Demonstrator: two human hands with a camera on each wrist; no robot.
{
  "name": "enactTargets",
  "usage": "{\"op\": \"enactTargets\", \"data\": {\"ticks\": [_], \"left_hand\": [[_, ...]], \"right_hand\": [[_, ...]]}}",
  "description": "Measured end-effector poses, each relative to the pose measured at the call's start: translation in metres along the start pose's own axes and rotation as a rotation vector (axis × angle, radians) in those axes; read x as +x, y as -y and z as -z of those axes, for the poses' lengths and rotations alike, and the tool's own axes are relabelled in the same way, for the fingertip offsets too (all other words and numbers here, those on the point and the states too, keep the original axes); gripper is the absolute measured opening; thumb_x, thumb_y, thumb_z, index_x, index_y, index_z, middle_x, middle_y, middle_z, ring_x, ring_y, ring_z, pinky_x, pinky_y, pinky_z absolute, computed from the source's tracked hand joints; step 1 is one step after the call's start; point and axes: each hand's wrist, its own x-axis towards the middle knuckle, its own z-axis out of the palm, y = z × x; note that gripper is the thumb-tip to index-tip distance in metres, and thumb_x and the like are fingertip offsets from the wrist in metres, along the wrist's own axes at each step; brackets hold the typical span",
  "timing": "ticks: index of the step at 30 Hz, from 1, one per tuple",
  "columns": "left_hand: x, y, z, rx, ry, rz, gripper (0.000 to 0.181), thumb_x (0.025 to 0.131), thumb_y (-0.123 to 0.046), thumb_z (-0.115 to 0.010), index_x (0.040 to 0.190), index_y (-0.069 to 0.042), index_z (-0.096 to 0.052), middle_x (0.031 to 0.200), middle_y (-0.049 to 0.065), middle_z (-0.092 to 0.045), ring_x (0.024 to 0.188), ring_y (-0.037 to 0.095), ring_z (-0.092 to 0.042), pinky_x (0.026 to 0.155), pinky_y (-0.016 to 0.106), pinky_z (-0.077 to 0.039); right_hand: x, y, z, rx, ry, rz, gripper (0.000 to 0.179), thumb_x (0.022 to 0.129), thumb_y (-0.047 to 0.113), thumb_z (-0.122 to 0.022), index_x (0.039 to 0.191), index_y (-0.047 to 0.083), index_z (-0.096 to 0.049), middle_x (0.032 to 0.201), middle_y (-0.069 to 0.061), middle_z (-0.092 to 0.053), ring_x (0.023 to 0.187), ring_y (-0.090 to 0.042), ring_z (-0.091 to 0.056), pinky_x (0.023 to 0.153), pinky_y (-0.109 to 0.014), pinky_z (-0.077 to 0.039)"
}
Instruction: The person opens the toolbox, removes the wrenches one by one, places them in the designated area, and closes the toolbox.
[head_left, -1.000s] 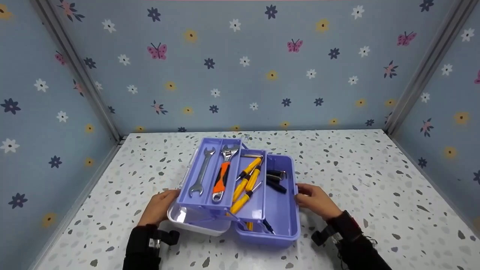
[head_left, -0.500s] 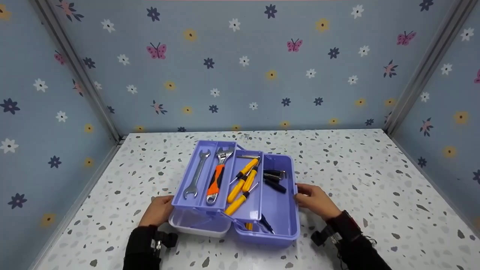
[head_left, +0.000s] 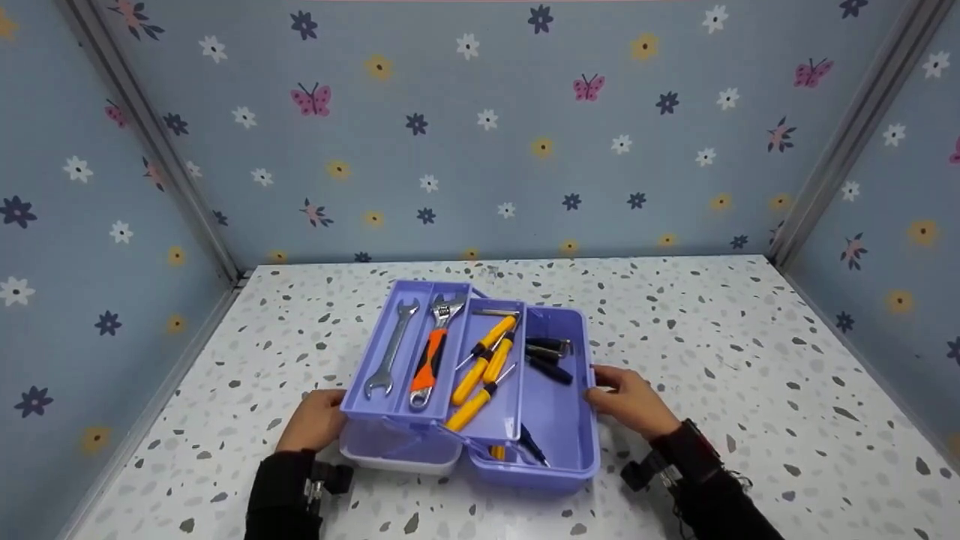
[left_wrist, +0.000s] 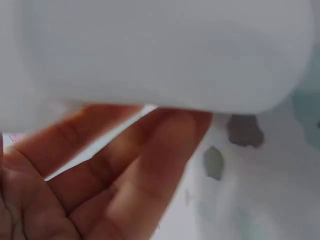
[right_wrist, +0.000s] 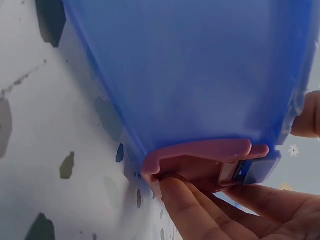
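Note:
A purple toolbox (head_left: 559, 435) stands unfolded on the table, its trays fanned out to the left over a whitish lid (head_left: 397, 469). My left hand (head_left: 311, 420) holds the lid's left edge; in the left wrist view its fingers (left_wrist: 145, 175) reach under the lid, their tips hidden. My right hand (head_left: 634, 401) grips the box's right wall, with fingers at a pink latch (right_wrist: 205, 150) and the thumb at the rim. The left tray carries an open-end wrench (head_left: 394, 349) and an orange-black adjustable wrench (head_left: 429, 360). Several yellow-handled screwdrivers (head_left: 472, 405) lie in the middle tray.
Black-handled tools (head_left: 551, 369) lie in the deep bottom compartment, and another dark tool (head_left: 534, 448) is partly under the middle tray. The speckled table (head_left: 697, 322) is bounded by flower-patterned walls (head_left: 480, 172) at the back and sides.
The trays have swung a little left and down toward me, and the lid has settled lower beneath them. My left hand has shifted slightly with it; the right hand has stayed nearly still.

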Motion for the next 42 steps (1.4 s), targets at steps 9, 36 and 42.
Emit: {"op": "enactTargets", "data": {"ticks": [9, 36, 42], "left_hand": [[-0.013, -0.058, 0.029, -0.045, -0.199, -0.052, 0.048, 0.102, -0.033, -0.048, 0.141, -0.005, -0.050, 0.133, 0.020, -0.059, 0.120, 0.036, -0.059, 0.097, 0.047, -0.049], [0.030, -0.151, 0.011, 0.637, 0.179, -0.094, 0.012, 0.087, -0.008, -0.057, 0.084, 0.001, -0.063, 0.086, 0.015, -0.066, 0.065, 0.021, -0.058, 0.061, 0.031, -0.050], [0.031, -0.153, 0.006, 0.775, 0.136, -0.140, 0.011, 0.084, -0.003, -0.060, 0.073, -0.001, -0.062, 0.085, 0.016, -0.070, 0.067, 0.023, -0.058, 0.063, 0.039, -0.053]], "right_hand": [[0.000, -0.002, 0.001, -0.035, 0.018, 0.012, 0.054, 0.089, 0.016, -0.065, 0.136, -0.007, -0.051, 0.128, -0.028, -0.061, 0.102, -0.026, -0.067, 0.081, -0.028, -0.058], [-0.001, -0.001, 0.002, -0.017, 0.037, 0.015, 0.057, 0.092, 0.017, -0.064, 0.139, -0.009, -0.046, 0.132, -0.030, -0.057, 0.109, -0.033, -0.065, 0.085, -0.033, -0.058], [0.000, 0.000, 0.002, -0.023, 0.029, 0.008, 0.057, 0.091, 0.017, -0.065, 0.138, -0.009, -0.047, 0.131, -0.030, -0.057, 0.107, -0.030, -0.066, 0.084, -0.032, -0.059]]}}
